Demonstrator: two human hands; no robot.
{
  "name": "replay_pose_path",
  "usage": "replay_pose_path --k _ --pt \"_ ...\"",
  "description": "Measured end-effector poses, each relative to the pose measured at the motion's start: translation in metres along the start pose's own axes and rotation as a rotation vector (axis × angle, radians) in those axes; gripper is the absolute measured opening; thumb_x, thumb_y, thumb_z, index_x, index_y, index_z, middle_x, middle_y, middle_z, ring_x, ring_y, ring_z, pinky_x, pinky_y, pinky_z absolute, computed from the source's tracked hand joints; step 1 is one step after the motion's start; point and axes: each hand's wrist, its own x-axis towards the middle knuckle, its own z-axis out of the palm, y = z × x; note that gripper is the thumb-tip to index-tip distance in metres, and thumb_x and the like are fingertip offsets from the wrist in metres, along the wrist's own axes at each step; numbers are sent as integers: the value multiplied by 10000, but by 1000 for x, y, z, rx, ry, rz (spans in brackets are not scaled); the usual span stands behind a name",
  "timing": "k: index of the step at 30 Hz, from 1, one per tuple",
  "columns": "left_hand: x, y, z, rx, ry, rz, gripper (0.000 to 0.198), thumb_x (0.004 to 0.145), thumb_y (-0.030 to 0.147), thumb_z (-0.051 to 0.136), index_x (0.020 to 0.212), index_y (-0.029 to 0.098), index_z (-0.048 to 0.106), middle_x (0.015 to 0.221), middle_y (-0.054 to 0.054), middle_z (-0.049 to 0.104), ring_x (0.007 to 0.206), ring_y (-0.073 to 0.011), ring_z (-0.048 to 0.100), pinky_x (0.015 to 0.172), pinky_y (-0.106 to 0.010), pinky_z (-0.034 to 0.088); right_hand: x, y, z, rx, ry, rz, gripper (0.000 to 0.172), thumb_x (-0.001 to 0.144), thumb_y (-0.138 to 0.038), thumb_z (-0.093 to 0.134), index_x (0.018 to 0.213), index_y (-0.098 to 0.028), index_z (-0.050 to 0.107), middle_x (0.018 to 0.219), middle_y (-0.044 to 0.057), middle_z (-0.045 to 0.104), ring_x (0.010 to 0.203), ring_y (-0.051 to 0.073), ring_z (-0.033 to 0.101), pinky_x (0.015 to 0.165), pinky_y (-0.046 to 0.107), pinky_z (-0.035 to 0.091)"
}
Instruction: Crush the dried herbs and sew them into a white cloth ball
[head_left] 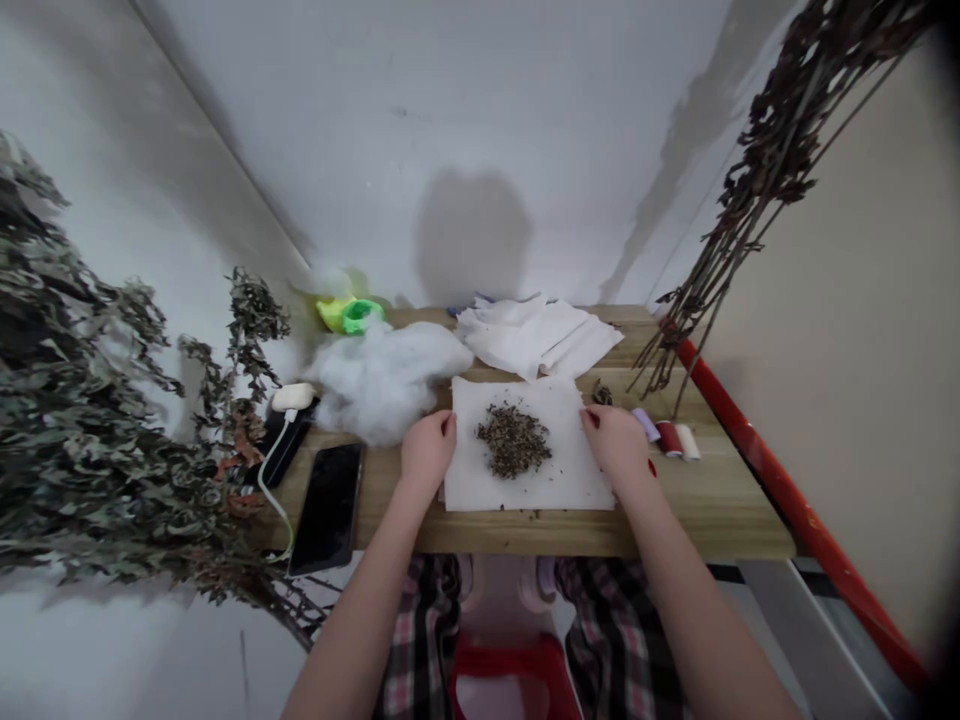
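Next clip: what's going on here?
A person has both hands at a white sheet on a wooden table: the left hand pinches its left edge, the right hand its right. A loose pile of crumbled dried leaves sits on the sheet, between the hands. Fluffy white stuffing and crumpled white pieces lie beyond, with thread spools to the right.

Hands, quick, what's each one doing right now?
Left hand: closed, pinching the white sheet by its left edge.
Right hand: closed, pinching its right edge.
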Motion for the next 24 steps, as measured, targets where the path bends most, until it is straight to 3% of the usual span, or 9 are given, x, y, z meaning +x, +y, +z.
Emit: replay_pose_path --k 5,9,14,24 --pt "-7 10 -4 171 69 26 355 900 367 392 920 220 715 857 -111 712 716 -225 615 639 -286 371 -3 -1 -4 -15 21 -5 337 911 -312 420 842 -176 721 800 113 712 719 215 628 602 299 367" --pt "-8 12 -3 131 142 80 303 883 338 432 914 227 713 924 -97 684 778 -215 601 680 -283 385 -4 -3 -6 -7 62 -35 331 906 -300 422 823 -168 714 797 109 700 705 204 615 597 297 349" --pt "-4 12 0 -85 178 90 221 831 317 507 849 194 689 874 -75 653 738 -187 576 710 -283 420 -6 -2 -6 54 123 -35 260 874 -287 464 828 -178 695 823 83 700 709 190 604 588 285 329" --pt "7 4 9 -648 43 -45 127 732 298 559 702 175 565 679 4 606 663 -139 568 639 -238 427 -3 -3 -8 302 65 65 132 800 -295 524 776 -202 614 717 26 684 639 171 587 555 265 319"
